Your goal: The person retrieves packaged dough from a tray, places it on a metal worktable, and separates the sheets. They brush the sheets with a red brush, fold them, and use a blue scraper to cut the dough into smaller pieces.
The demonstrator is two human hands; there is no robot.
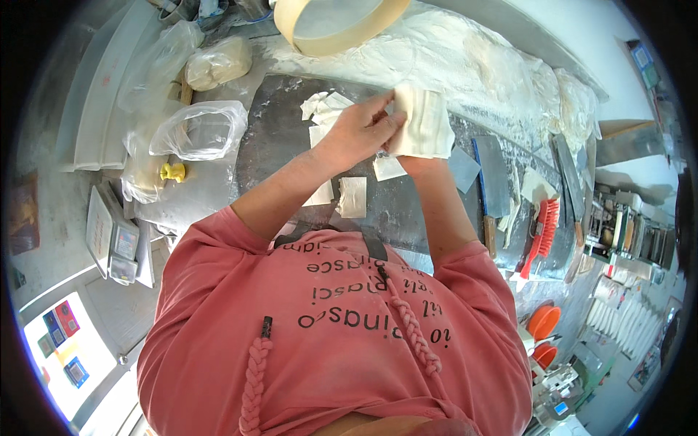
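Note:
A thick stack of pale square dough sheets (422, 122) is held up over the dark work board (278, 136). My right hand (417, 165) supports the stack from below, and most of its fingers are hidden behind the sheets. At the left edge of the same stack, my left hand (364, 128) has its thumb and fingertips against the dough. Loose dough pieces (330, 106) lie on the board beyond my left wrist. Nearer to me are a single rough-edged dough piece (353, 197) and another flat one (388, 168) below the stack.
A round sieve (349, 43) stands at the back beside flour-covered plastic sheeting (436, 49). To the right lie a broad knife (493, 177), a red brush (542, 234) and a long blade (568, 174). Plastic bags (202, 131), a yellow spool-like object (173, 172) and a scale (112, 234) are left.

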